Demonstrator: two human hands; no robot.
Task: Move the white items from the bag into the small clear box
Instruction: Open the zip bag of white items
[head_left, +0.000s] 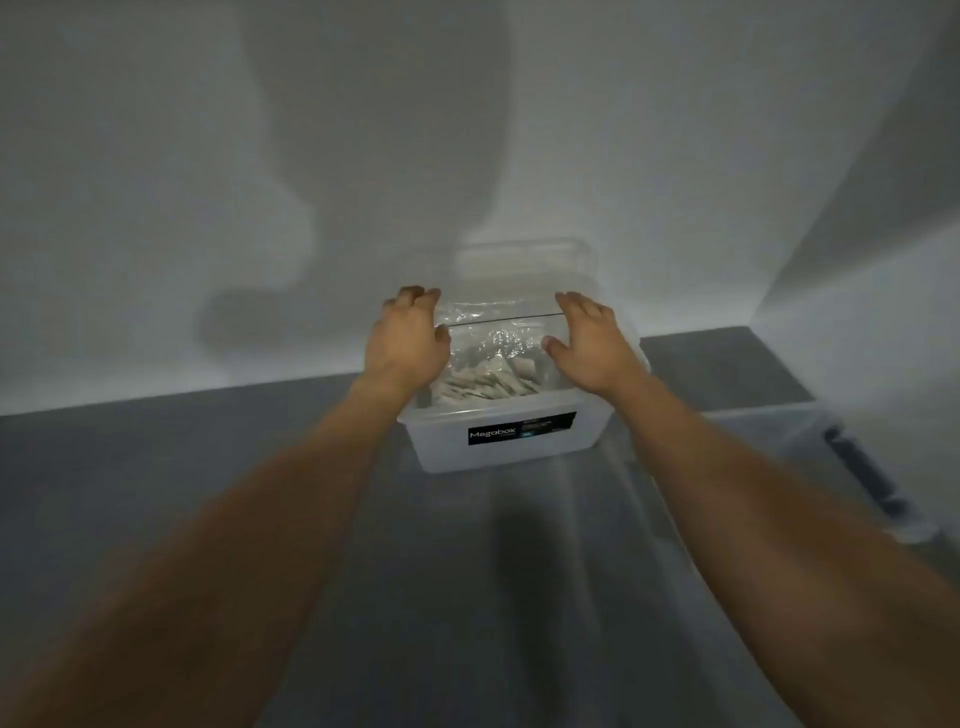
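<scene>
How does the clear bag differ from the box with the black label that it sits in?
The bag is crinkled, glossy and fully clear; the box is smooth, straight-walled and milky. The box carries a black label; the bag shows none. The bag holds the white items directly; the box holds the bag. Both are see-through plastic.
</scene>
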